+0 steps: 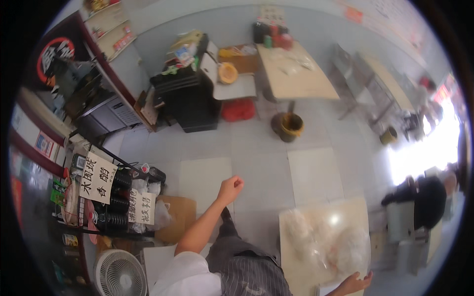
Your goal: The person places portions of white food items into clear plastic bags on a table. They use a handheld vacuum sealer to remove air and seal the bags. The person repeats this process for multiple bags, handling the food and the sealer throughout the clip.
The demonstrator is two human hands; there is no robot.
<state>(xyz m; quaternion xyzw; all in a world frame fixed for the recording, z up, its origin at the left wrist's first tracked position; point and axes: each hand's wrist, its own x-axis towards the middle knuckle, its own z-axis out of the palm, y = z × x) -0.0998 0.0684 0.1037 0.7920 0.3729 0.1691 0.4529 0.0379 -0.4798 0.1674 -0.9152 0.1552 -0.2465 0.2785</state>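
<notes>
My left hand (230,190) is held out over the tiled floor ahead of me, its fingers curled into a loose fist with nothing visible in them. At the lower right, my right hand (356,282) hangs by the near edge of a pale table (291,276), fingers partly stretched and apart. I see nothing held in it. Clear plastic bags (321,241) lie on that table just beyond the right hand; their contents are hard to make out.
A shelf with dark bottles (118,202) and a cardboard box (177,217) stand left, a white fan (120,276) nearer. Ahead are a bucket (288,127), a black cabinet (190,101) and a table (296,81). A person in dark clothing (428,202) sits at the right.
</notes>
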